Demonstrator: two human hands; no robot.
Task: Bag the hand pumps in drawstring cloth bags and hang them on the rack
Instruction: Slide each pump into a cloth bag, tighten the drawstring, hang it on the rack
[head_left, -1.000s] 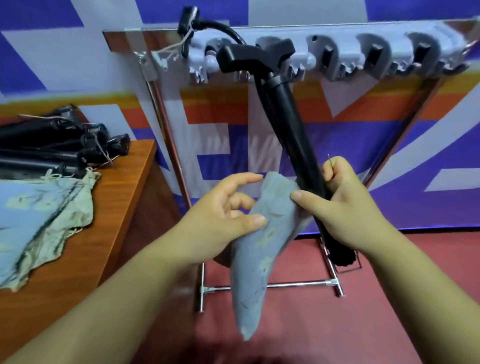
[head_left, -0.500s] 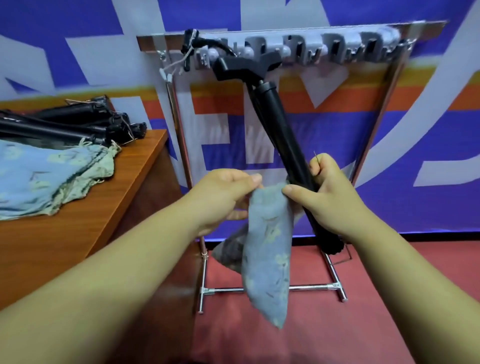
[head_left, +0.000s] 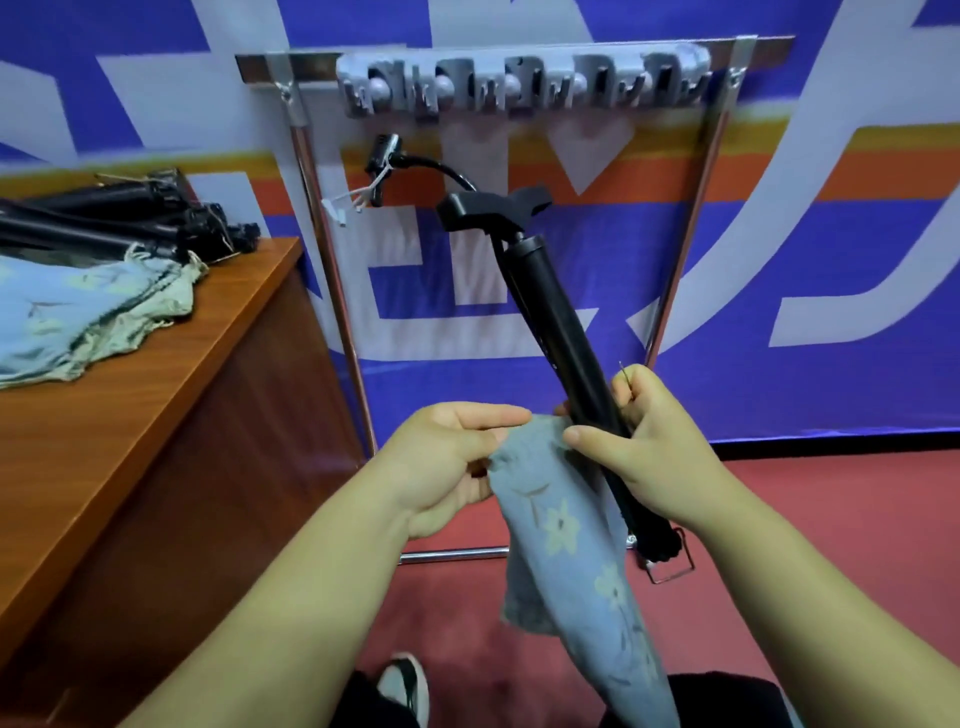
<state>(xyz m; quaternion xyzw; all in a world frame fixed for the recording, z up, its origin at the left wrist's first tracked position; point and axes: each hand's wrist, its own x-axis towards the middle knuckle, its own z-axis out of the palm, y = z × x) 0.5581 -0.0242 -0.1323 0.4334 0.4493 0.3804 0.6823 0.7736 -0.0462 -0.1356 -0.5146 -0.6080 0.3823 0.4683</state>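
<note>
Two hands are used mid-frame: pump (head_left: 556, 312) is gripped tilted by the right hand (head_left: 654, 457), bag (head_left: 569, 540) mouth is pinched by the left hand (head_left: 447, 462) (likely to be opened under the pump's foot).

A blue banner wall (head_left: 753, 395) (orange stripe) backs red floor (head_left: 841, 499) and wooden table (head_left: 130, 415).

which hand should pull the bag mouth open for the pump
Left, probably. The left hand pinches the cloth bag at its top edge, while the right hand is busy gripping the pump barrel.
</note>
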